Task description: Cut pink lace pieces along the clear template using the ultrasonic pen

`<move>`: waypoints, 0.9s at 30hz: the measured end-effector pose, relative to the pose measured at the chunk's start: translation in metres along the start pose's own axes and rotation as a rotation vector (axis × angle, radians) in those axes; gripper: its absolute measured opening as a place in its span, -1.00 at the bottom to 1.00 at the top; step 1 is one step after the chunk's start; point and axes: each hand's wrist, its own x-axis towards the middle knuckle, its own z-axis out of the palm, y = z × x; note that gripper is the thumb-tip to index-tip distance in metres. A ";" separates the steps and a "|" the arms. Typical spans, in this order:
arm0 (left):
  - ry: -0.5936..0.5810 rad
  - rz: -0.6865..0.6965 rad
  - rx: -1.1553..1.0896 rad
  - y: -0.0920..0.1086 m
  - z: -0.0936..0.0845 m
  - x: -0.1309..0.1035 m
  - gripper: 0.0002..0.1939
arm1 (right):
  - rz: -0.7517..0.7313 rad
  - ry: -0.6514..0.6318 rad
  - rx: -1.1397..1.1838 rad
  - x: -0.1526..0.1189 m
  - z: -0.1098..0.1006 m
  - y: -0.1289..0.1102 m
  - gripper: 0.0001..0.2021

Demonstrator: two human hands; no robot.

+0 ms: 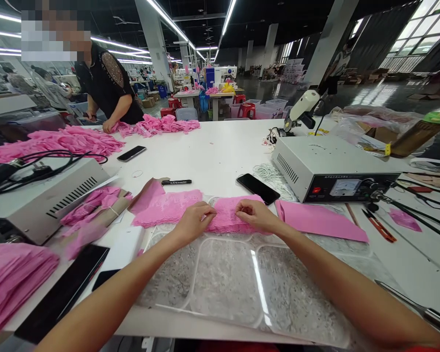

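Note:
My left hand (193, 221) and my right hand (257, 214) are both closed in a pinch on a layered piece of pink lace fabric (226, 221), one near each end. It rests over the marble-patterned mat (227, 278) on the table. Beside my left hand lies another stack of pink lace fabric (168, 208), reaching left onto a folded edge. To the right of my right hand is a flat, smooth pink piece (320, 221). Just beyond that hand lies a black phone (258, 188). The fingertips partly cover the lace edges.
A grey control box (337, 164) with a dial stands at right, orange-handled snips (380, 226) in front of it. Another grey box (46, 198) and a pink fabric stack (16, 278) are at left. A black marker (176, 182) lies ahead. A co-worker (102, 88) handles pink pieces across the table.

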 end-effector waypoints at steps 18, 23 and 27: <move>0.029 0.133 0.267 -0.004 0.020 0.001 -0.84 | -0.028 0.171 -0.207 -0.029 -0.028 0.045 -0.84; -0.006 0.284 0.276 -0.004 0.039 0.010 -0.77 | -0.015 0.116 -0.241 -0.029 -0.027 0.048 -0.86; -0.002 0.320 0.296 -0.008 0.046 0.012 -0.76 | -0.001 0.106 -0.248 -0.027 -0.023 0.048 -0.86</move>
